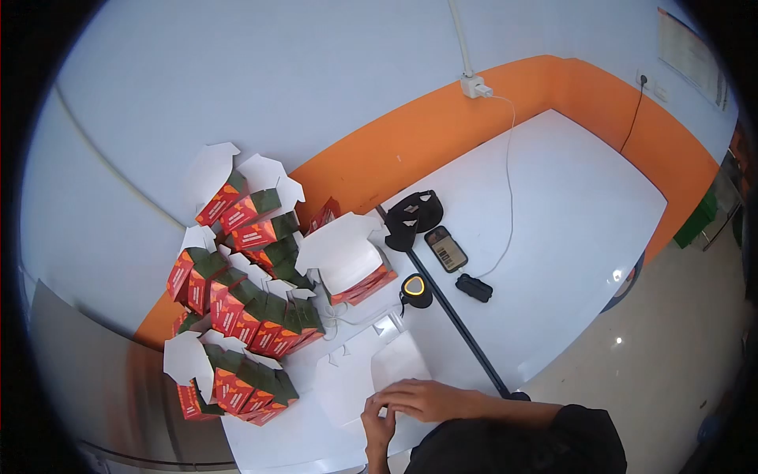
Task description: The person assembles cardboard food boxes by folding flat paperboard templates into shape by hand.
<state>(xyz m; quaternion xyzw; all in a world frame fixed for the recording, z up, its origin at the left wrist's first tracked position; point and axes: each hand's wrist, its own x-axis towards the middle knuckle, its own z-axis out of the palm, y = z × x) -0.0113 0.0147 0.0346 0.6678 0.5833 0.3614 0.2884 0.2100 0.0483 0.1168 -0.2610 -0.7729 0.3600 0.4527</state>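
My left hand (379,425) and my right hand (416,399) meet at the near edge of a white paperboard carton (399,362). Both hands have curled fingers, and the fingertips come together at the carton's edge, pinching it. The carton lies with its white inner side up, partly folded, and its flaps spread to the left over the white table (296,442). Left of my hands stand several red and green folded cartons (257,391) with white lids raised. Beyond them lies a stack of flat carton blanks (339,257), white on top with red edges.
A black round device with a yellow ring (415,289) stands beyond the carton. A dark strip (458,324) crosses the table. Past it lie a phone (446,249), a black power bank (474,287) on a white cable, and a black cap (414,217). An orange-banded wall (474,118) borders the table.
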